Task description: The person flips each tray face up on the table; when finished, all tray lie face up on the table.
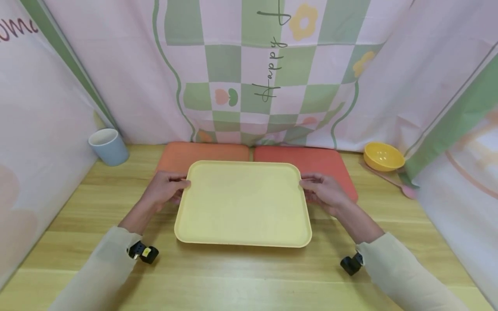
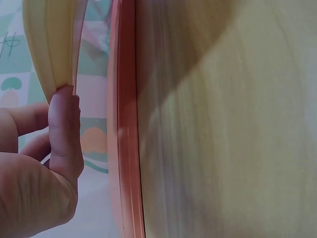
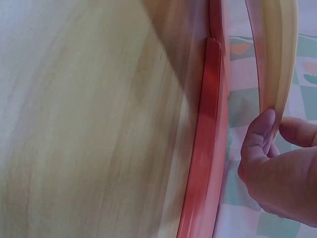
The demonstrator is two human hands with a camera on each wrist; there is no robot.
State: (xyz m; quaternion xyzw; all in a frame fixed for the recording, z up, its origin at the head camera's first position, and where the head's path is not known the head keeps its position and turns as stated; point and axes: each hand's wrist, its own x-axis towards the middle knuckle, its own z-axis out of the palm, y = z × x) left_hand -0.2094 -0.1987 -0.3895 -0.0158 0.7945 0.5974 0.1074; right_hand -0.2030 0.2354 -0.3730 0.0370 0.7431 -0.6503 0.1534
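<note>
A pale yellow rectangular tray (image 1: 243, 203) is held up above the table, between both hands. My left hand (image 1: 165, 188) grips its left edge, thumb on top and fingers underneath. On the opposite edge my right hand (image 1: 324, 193) pinches the rim the same way. Both wrist views show a gap between the yellow tray and what lies below. Beneath and behind it are an orange tray (image 1: 206, 150) on the left and a red tray (image 1: 299, 153) on the right, lying side by side; the yellow tray hides part of each.
A blue-grey cup (image 1: 110, 149) stands at the back left. At the back right are a yellow bowl (image 1: 383, 156) and a pink spoon (image 1: 406, 190). The wooden table (image 1: 241, 276) meets a patterned curtain (image 1: 256, 65) at the back and cloth on both sides.
</note>
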